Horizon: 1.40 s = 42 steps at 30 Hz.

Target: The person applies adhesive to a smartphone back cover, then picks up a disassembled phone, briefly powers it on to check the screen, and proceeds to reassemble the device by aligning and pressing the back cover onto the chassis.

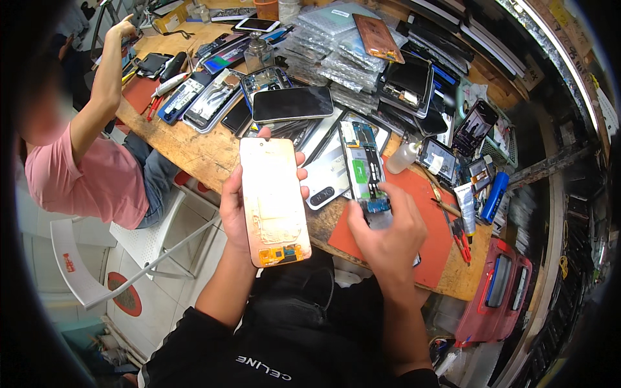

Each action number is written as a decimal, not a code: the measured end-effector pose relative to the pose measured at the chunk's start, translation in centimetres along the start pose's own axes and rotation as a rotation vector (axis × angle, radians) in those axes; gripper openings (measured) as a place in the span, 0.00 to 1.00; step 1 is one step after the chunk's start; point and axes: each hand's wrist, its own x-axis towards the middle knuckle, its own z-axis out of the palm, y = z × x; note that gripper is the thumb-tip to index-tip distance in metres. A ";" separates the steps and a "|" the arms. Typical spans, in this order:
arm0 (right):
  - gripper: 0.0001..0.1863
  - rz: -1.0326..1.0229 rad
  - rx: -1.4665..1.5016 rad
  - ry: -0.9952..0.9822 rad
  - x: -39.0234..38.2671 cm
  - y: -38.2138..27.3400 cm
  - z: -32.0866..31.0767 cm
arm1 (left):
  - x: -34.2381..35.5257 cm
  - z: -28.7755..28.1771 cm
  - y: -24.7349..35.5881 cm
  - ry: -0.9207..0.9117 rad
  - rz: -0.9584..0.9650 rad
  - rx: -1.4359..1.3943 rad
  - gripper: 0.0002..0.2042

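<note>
My left hand (233, 210) is wrapped round a phone screen panel (275, 194), holding it upright with its shiny copper-coloured back towards me. An orange flex circuit (284, 253) runs along the panel's lower end. To the right, my right hand (400, 242) grips the lower end of an opened phone (363, 158) between thumb and fingers. This phone shows its blue circuit board at the top and a green-marked battery in the middle. Part of its lower end is hidden behind my fingers. Below it lies an orange-red mat (424, 226).
Several phones, including a black-screened one (292, 104), crowd the wooden bench (174, 132). Bubble-wrapped packs (323, 55) are stacked at the back. Right of the mat are a clear bottle (402, 157), red-handled pliers (460, 242) and a blue cylinder (495, 197). A person in pink (90, 181) sits left.
</note>
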 end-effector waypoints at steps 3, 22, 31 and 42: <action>0.22 -0.010 -0.155 0.040 0.2 -0.5 2.2 | 0.2 -0.6 -0.1 -0.013 -0.008 -0.034 0.33; 0.09 -0.292 0.608 -0.392 1.1 -2.8 -3.4 | 1.5 0.0 -2.7 0.025 -0.172 0.042 0.32; 0.09 -0.241 0.586 -0.432 1.2 -1.6 -4.1 | 1.8 0.4 -3.1 0.024 -0.272 0.066 0.33; 0.33 0.809 1.750 -0.713 -4.6 2.1 -2.9 | 3.1 2.3 -7.7 -0.342 -0.307 -0.164 0.39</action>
